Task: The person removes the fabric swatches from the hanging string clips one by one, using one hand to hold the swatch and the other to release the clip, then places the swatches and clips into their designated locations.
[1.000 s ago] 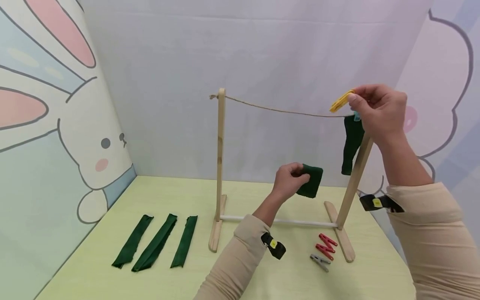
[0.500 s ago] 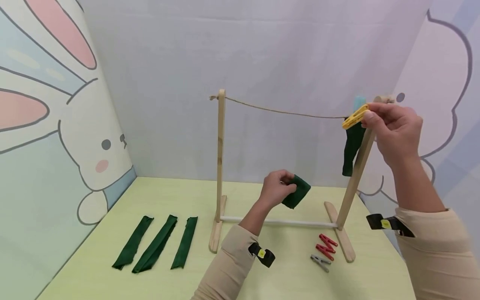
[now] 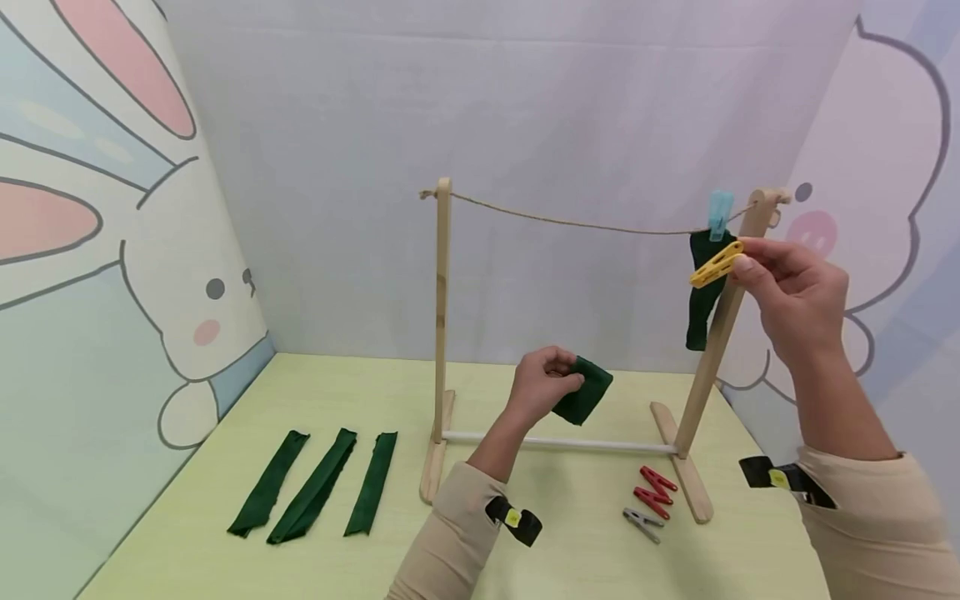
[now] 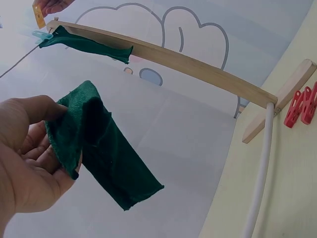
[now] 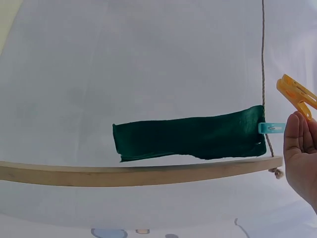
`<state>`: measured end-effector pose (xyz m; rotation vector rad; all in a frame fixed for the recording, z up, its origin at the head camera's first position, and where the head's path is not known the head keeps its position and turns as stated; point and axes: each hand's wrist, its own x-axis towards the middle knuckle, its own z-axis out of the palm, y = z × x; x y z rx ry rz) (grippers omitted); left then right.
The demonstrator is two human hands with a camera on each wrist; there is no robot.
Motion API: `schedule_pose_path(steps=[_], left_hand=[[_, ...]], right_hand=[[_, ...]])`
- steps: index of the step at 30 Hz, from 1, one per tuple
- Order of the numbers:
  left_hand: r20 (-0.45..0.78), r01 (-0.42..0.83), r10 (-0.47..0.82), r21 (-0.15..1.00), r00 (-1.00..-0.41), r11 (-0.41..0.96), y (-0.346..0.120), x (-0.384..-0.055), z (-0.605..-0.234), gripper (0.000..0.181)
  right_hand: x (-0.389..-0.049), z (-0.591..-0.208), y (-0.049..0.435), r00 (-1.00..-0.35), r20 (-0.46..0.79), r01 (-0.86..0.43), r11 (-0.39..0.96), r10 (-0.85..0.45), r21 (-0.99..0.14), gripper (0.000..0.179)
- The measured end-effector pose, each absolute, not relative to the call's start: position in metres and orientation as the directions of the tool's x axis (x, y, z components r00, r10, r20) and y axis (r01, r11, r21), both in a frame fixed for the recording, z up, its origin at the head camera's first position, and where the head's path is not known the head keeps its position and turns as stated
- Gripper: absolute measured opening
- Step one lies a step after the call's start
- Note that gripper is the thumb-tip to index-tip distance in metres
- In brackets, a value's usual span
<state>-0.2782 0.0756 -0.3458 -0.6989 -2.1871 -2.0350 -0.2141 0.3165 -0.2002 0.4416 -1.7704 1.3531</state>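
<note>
Yellow clothespin (image 3: pixel 716 266) slants lengthwise, free end down-left; green cloth (image 3: pixel 586 393) held tilted.

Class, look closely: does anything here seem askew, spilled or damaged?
In the head view, the right post leans outward while the left post looks nearly upright; the camera's angle may explain it. The rope between them sags. I see no spill or damage.

Beige sleeves (image 3: pixel 873 533), black straps (image 3: pixel 528 527), yellow patches (image 3: pixel 512 517)

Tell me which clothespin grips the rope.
The light blue clothespin, holding a hanging green cloth; the right hand pinches the yellow one, and the red pair and grey one lie on the table.
</note>
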Motion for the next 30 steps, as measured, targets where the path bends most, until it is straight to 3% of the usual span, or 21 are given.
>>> schedule_pose_path(steps=[8,20,30], left_hand=[[0.304,0.312,0.260,0.950,-0.916,-0.008,0.058,-0.262,-0.359,0.017],[0.239,0.235,0.246,0.971,-0.940,-0.044,0.038,-0.248,-0.386,0.020],[0.199,0.198,0.231,0.980,-0.952,-0.025,0.026,-0.241,-0.399,0.020]], right_hand=[[-0.201,-0.244,0.305,-0.642,0.708,-0.706,0.132,0.295,-0.696,0.025],[-0.192,-0.297,0.310,-0.733,0.631,-0.601,0.193,0.254,-0.775,0.022],[-0.180,-0.332,0.306,-0.781,0.551,-0.578,-0.008,0.294,-0.816,0.018]])
